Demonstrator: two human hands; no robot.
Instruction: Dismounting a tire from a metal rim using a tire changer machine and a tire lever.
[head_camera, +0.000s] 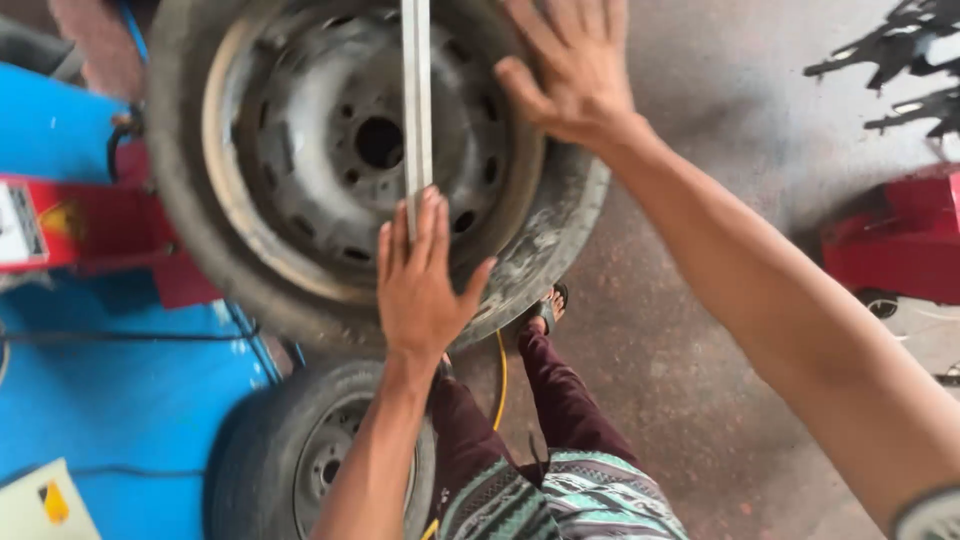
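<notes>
A worn car tyre (560, 225) on a grey steel rim (320, 150) lies flat in front of me on a blue machine. A long flat metal bar (416, 90) runs across the rim from the top edge. My left hand (420, 280) lies flat with fingers together on the rim's near edge, its fingertips touching the lower end of the bar. My right hand (570, 70) is spread open with its palm pressed on the tyre's sidewall at the upper right. Neither hand grips anything.
A second tyre on a dark rim (300, 450) stands on the floor against the blue machine (110, 390). My legs in maroon trousers (560, 400) and a sandalled foot are below. A yellow hose (501, 380) runs beside them. Red equipment (900, 240) sits at right on the concrete floor.
</notes>
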